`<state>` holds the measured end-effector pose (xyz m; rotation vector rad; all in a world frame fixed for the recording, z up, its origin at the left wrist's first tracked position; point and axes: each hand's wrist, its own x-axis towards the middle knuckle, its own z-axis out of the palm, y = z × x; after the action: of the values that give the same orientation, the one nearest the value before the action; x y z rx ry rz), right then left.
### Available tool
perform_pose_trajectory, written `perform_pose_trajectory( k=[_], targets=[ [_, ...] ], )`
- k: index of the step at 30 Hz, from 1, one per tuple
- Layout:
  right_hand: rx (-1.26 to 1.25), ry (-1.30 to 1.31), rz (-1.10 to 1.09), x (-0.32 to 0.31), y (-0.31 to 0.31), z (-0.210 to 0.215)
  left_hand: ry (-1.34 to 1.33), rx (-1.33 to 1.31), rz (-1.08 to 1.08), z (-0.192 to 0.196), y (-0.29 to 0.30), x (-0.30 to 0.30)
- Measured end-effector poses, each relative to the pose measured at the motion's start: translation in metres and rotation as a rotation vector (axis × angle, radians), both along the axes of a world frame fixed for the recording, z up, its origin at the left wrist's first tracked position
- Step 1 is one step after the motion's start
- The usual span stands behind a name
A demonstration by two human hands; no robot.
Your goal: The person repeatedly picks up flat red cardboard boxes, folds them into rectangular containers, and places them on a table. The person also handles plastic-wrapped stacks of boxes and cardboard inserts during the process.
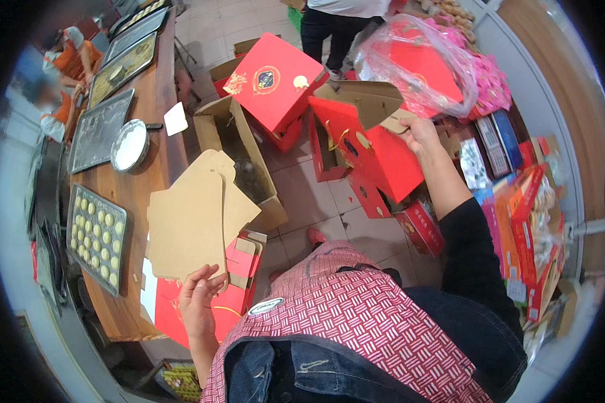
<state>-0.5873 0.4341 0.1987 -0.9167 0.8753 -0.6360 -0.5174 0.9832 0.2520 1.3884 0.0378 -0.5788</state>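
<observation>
My right hand [421, 136] is closed on the brown cardboard edge of a red gift box [381, 156]. That box is tilted, its brown inner flap [365, 102] folded out at the top. My left hand [199, 295] has its fingers loosely curved and apart, beside the lower edge of flat brown cardboard sheets [185, 225]. Whether its fingertips touch the sheets, I cannot tell. Beneath the sheets lies a red and white carton [232, 299] with a yellow cord, partly covered.
A wooden table [156, 151] on the left bears trays, a bowl of white powder [130, 146] and a tray of round pastries [95, 236]. An opened brown carton [265, 181] and a red box [275, 80] stand ahead. Stacked packaging [517, 221] lines the right. Other people stand farther off.
</observation>
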Motion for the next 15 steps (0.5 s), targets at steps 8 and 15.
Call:
perform_pose_trajectory(
  k=[8,15],
  targets=[
    [0.063,-0.242,-0.193,0.085,-0.112,-0.014,0.038,0.179,0.032,-0.005,-0.059,-0.021],
    [0.159,-0.267,-0.303,0.08,-0.121,-0.196,0.212,0.251,0.117,-0.04,-0.074,-0.043]
  ],
)
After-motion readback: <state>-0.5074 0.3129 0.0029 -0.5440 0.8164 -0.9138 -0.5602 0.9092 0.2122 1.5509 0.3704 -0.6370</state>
